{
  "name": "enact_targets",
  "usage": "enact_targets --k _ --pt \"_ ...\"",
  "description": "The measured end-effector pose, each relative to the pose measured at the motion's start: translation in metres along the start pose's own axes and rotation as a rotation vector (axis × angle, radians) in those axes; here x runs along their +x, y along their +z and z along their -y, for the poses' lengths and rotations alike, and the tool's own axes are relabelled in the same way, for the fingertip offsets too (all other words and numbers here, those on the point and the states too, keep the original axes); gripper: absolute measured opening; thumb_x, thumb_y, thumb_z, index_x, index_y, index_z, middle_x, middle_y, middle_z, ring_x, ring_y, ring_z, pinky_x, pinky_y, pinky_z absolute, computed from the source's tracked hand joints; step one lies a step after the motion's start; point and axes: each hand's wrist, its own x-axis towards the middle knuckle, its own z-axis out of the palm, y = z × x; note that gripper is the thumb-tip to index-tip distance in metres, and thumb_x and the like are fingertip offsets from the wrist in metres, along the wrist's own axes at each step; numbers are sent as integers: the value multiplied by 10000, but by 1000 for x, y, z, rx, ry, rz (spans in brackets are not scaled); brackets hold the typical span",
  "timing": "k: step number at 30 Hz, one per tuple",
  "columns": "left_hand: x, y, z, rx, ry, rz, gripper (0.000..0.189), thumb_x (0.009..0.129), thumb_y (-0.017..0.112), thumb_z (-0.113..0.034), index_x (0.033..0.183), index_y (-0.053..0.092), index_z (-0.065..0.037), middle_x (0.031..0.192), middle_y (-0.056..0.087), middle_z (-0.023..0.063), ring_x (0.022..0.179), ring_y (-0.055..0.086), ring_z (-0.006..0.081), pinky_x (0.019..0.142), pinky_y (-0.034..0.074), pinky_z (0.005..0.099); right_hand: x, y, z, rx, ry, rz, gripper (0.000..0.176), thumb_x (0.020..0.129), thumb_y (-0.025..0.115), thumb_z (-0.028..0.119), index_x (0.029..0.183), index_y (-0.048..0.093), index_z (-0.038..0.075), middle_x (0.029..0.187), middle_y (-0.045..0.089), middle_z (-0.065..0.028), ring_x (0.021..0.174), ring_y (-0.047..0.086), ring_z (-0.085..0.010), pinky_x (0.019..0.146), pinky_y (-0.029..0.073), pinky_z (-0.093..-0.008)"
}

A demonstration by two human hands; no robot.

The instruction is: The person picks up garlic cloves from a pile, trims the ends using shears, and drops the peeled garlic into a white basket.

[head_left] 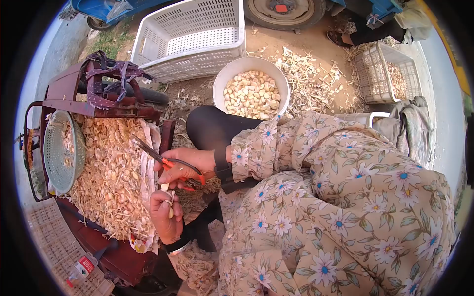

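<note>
My right hand point(190, 163) is closed on scissors point(170, 163) with orange handles. Their dark blades point up and left over the edge of a heap of garlic cloves and skins point(111, 170). Just below it, my left hand point(166, 214) has its fingers wrapped round garlic point(171, 213). A pale piece of garlic point(165, 187) shows between the two hands, almost touching both. The heap lies on a pale cloth on a dark red frame, left of my hands.
A round tub point(220, 81) of cloves stands beyond my knee, with a large white crate point(190, 64) behind it. A green basket point(61, 153) sits left of the heap. Loose skins point(308, 81) litter the ground. Further right are another crate point(380, 74) and a person's foot point(339, 39).
</note>
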Motion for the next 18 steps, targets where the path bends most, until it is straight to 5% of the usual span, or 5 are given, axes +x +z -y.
enact_targets --k 3,7,12,16,18 --pt "-7 9 10 39 -1 -25 116 804 517 -109 871 449 -43 824 493 110 472 415 83 373 325 164 -6 -3 0 -93 -18 26 391 777 659 149 1068 435 15 799 565 -62 642 559 -110 549 460 -219" --pt "-23 4 17 -288 128 17 111 821 519 -118 867 451 -44 825 486 106 464 409 74 368 322 162 -19 -7 23 -44 -50 -19 393 770 649 97 1080 424 12 864 580 -73 672 566 -124 592 478 -246" --pt "-20 9 26 115 7 -381 69 857 455 -54 913 489 -34 870 551 95 481 415 59 381 317 164 -44 -2 50 -297 -188 90 404 767 658 95 1094 435 14 885 583 -48 782 544 -88 671 452 -229" --pt "-19 14 34 467 -125 -545 78 867 464 -70 914 513 -32 900 574 86 521 443 55 396 315 168 -66 0 59 -446 -257 74 370 767 655 80 1092 490 18 889 575 -16 823 529 -70 729 439 -218" --pt "-10 8 43 339 -41 -516 78 871 462 -72 915 511 -30 889 572 85 534 447 58 410 323 167 -80 -11 70 -688 -338 -47 355 773 646 77 1091 497 25 893 573 -10 842 528 -68 752 438 -217"
